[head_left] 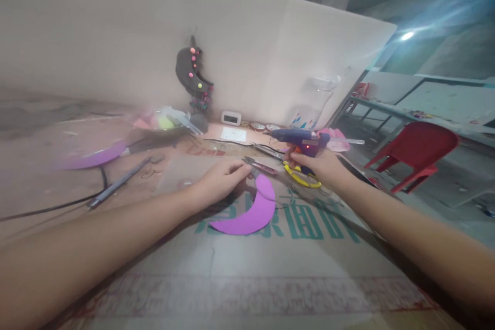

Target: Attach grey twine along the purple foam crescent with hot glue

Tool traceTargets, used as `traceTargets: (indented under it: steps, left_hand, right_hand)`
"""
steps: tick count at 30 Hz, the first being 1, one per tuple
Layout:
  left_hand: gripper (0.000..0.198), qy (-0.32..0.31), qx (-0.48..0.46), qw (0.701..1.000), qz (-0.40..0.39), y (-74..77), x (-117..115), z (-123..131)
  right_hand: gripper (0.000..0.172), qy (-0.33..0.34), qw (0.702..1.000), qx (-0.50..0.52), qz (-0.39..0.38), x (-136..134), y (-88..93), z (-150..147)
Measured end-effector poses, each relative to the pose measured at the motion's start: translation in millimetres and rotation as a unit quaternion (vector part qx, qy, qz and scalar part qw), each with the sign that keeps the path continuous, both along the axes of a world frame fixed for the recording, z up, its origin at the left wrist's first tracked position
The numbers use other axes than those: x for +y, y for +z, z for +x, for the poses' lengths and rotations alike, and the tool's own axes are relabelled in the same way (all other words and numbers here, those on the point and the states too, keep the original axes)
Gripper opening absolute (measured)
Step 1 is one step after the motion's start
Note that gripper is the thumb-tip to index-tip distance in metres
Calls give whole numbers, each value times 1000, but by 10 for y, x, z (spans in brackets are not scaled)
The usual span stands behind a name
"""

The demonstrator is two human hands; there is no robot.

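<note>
My left hand (pixel 231 174) pinches the upper tip of a purple crescent moon shape (pixel 263 211). Grey material covers that tip, and a thin dark strand trails from it to the right. In my right hand (pixel 315 161) is a blue hot glue gun (pixel 296 137), its nozzle pointing left and away from the crescent. A small red light glows on the gun, and a clear glue stick (pixel 350 141) sticks out of its back. Beneath that hand lie scissors with yellow handles (pixel 305 181). A small pointed tool (pixel 263 166) rests just beyond my left fingertips.
Printed cardboard (pixel 185 268) covers the work surface. On the left lie a grey pen-like tool (pixel 119 183), a black cable (pixel 50 211) and a blurred purple piece (pixel 96 157). Against the wall are a decorated dark crescent (pixel 185 69), a small clock (pixel 231 117) and a clear jar (pixel 313 103). A red chair (pixel 421 147) stands right.
</note>
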State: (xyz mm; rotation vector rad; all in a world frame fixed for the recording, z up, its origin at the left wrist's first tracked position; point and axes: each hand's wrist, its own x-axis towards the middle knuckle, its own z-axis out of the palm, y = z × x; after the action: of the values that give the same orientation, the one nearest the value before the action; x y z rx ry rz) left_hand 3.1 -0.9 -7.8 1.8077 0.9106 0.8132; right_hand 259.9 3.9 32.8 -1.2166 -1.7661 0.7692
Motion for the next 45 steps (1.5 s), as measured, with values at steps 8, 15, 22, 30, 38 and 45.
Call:
traceTargets:
  steps: [8, 15, 22, 30, 38, 45]
  left_hand:
    - [36, 42, 35, 997, 58, 15, 15, -36]
    - [36, 47, 69, 991, 108, 27, 16, -41]
    - [37, 49, 67, 990, 111, 33, 5, -37]
    - [37, 44, 63, 991, 105, 15, 14, -44]
    - [37, 39, 60, 992, 104, 7, 11, -43]
    - [37, 40, 69, 993, 92, 30, -14, -42]
  right_hand:
    - [27, -96, 982, -153, 52, -337, -235, 18]
    - [29, -37, 984, -175, 12, -419, -293, -26]
    - [37, -125, 969, -209, 34, -407, -354, 21]
    - [32, -94, 972, -212, 41, -399, -364, 21]
    - [28, -58, 982, -176, 40, -426, -316, -67]
    - [29, -69, 980, -179, 43, -438, -294, -90]
